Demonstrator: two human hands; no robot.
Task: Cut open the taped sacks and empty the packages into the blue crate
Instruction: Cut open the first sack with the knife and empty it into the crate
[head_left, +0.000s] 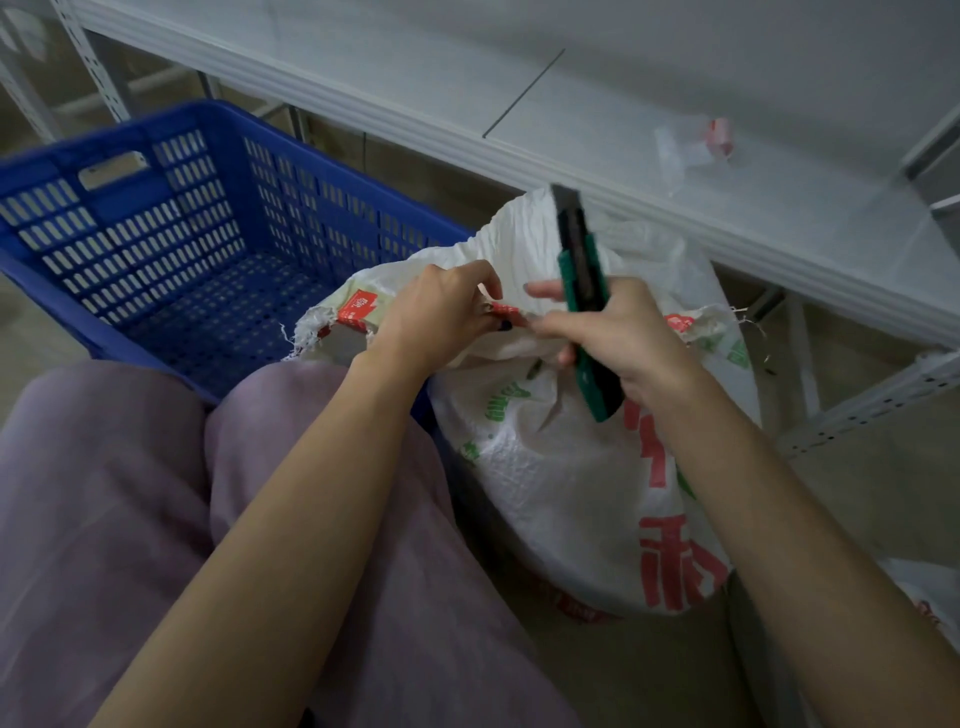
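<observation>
A white woven sack (561, 467) with red and green print stands on the floor in front of my knees, its top edge sealed with red-printed tape (506, 310). My left hand (441, 312) pinches the taped top edge. My right hand (623, 332) grips a green utility knife (584, 291) with its blade pointing up and away, while its fingertips also touch the tape. The blue crate (171, 249) sits to the left of the sack, with nothing visible inside it.
A grey metal shelf (571, 156) runs across the back, with a small clear packet with a pink end (701, 148) on it. Shelf uprights (857, 400) stand at the right. My knees in mauve trousers (156, 493) fill the lower left. Another white bag (930, 597) shows at the right edge.
</observation>
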